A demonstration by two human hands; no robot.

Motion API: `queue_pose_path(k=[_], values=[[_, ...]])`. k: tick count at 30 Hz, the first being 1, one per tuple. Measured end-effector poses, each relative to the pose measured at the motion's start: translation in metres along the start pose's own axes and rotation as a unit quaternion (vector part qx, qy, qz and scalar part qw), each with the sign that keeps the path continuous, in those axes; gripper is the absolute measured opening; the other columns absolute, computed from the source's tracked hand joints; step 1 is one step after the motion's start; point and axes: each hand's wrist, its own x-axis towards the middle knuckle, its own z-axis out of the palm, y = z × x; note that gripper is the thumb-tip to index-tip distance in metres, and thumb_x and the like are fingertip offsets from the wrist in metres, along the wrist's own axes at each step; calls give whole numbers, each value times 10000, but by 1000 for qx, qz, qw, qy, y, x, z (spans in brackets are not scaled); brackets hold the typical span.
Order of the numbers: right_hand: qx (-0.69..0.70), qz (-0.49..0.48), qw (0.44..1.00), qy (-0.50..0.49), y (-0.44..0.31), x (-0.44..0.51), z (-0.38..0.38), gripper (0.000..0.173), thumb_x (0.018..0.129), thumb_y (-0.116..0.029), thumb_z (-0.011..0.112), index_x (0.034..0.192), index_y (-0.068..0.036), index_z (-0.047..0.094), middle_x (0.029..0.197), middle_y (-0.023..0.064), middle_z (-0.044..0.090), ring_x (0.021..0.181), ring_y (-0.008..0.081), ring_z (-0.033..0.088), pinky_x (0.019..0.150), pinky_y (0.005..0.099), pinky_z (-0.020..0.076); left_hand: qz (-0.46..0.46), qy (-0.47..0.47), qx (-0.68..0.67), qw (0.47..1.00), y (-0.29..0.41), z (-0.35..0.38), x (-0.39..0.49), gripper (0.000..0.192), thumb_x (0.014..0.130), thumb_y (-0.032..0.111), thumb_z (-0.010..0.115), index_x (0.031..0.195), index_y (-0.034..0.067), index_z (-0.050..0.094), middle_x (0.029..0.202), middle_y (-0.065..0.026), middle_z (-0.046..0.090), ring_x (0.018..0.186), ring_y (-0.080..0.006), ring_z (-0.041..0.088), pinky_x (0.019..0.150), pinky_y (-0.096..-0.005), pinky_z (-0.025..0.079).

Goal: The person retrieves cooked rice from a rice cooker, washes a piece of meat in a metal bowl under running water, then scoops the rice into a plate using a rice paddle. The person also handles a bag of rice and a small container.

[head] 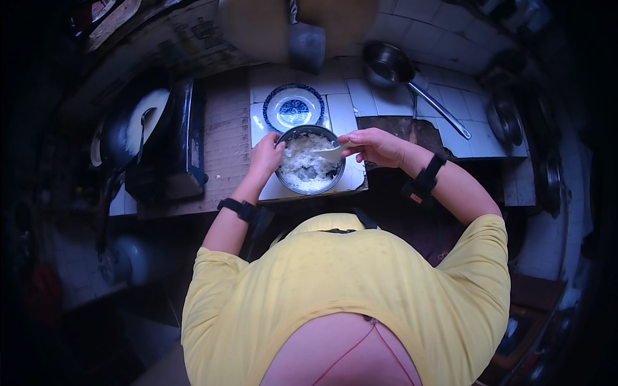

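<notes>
A round metal pot (344, 170) stands at the front edge of the white-tiled counter. Cooked white rice (304, 164) fills much of it, and a patch of the bottom shows through. My left hand (266, 153) grips the pot's left rim, thumb over the inside. In my right hand (374, 145) is a pale rice paddle (330, 153), held by its handle from the right, with its blade down on the rice. Just behind the pot, a white plate with a blue pattern (293, 106) lies on the tiles, its near edge partly hidden by the pot.
To the left, a wok (118, 137) holding pale contents and a ladle (143, 128) sits by a dark gas stove (178, 144). Flattened cardboard (229, 125) covers the counter beside it. At back right stands a steel saucepan (388, 65), its long handle pointing towards me.
</notes>
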Motion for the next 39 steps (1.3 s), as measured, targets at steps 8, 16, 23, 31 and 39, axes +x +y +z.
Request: queue_pose_path(k=[8,16,23,31,39], values=[[-282,54,958,12,2,-2,20,233,702,-87,627,917,-1,652,892,88,622,684,133,531,571,237,418,-20,6,23,1000,5,6,5,230,838,259,493,998,111,566,862,-179,625,841,-365,590,734,-454,451],[-808,-104,580,19,-1,-14,55,371,729,-55,511,1093,15,514,717,130,600,596,293,608,506,382,488,-22,101,7,995,10,15,-5,200,833,195,506,1010,117,560,823,-168,626,794,-363,597,708,-465,454],[-901,-140,410,34,15,10,88,393,751,-90,513,1112,61,541,653,74,564,502,181,574,376,310,428,51,97,35,993,16,12,3,230,818,129,514,1041,125,571,852,-116,628,749,-337,604,664,-440,470],[-889,-129,439,-17,21,40,65,385,737,-85,524,1080,89,511,644,75,577,518,188,595,395,318,447,92,116,-12,989,10,14,7,181,803,89,512,978,88,555,798,-124,607,707,-340,590,605,-437,466],[-832,-173,523,-64,-7,72,-5,380,800,-100,480,1170,-11,473,640,90,582,516,263,579,445,369,451,112,130,-42,984,8,16,10,148,802,70,502,947,68,533,772,-129,594,677,-344,581,570,-429,463]])
